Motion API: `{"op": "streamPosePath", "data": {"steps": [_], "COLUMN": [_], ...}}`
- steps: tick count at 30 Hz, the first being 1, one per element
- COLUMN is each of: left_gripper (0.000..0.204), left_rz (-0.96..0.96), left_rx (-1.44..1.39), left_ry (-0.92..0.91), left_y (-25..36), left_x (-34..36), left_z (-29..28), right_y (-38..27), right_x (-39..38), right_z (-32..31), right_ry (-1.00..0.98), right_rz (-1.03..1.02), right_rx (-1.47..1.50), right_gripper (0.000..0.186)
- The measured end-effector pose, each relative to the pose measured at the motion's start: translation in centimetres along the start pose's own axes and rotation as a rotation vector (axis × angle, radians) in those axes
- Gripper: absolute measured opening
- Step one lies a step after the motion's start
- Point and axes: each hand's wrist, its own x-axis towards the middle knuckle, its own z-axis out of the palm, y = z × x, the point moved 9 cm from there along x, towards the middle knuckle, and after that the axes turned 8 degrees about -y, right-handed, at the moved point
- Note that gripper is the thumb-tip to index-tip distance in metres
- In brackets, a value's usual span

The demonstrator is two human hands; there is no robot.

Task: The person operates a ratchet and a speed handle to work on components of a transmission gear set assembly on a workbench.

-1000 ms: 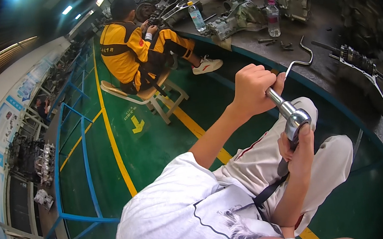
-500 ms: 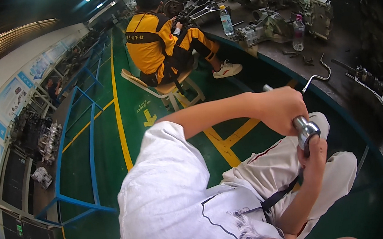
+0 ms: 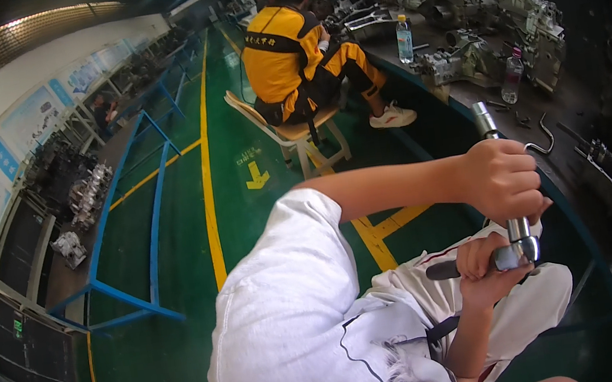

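A ratchet wrench with a chrome head and a dark handle is held over my lap. A shiny extension bar rises from its head, with a socket at the upper end. My left hand is wrapped round the extension bar, between the wrench head and the socket. Below it, my right hand closes on the ratchet wrench near its head, fingers over the handle. The part of the bar inside my left fist is hidden.
On the dark workbench to the right lie metal gearbox housings, two bottles and a bent metal rod. A co-worker in yellow and black sits ahead on a chair. Blue rails stand to the left.
My hands and the ratchet wrench have turned: the socket end now points up, and the dark handle shows at the left. The whole view has shifted, with the surroundings now farther right.
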Motion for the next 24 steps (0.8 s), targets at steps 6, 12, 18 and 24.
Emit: {"op": "streamPosePath", "data": {"steps": [6, 12, 18, 24], "left_gripper": [0.016, 0.015, 0.018, 0.030], "left_rz": [-0.167, -0.213, -0.036, 0.284], "left_rx": [-0.477, -0.609, -0.346, 0.014], "left_ry": [-1.194, -1.147, -0.780, -0.239], "left_y": [0.7, 2.9, 1.6, 4.3], "left_x": [0.8, -0.4, 1.8, 2.3], "left_z": [3.1, 2.7, 2.2, 0.6], "right_y": [-4.7, -4.8, -0.6, -0.2], "right_x": [-5.8, -7.9, -4.2, -1.5], "right_z": [-6.9, -8.6, -4.5, 3.0], "right_ry": [0.343, 0.324, 0.532, -0.034], "right_rz": [-0.291, -0.167, -0.132, -0.082], "right_rx": [-0.871, -0.974, 0.111, 0.260], "right_gripper": [0.066, 0.069, 0.064, 0.066]}}
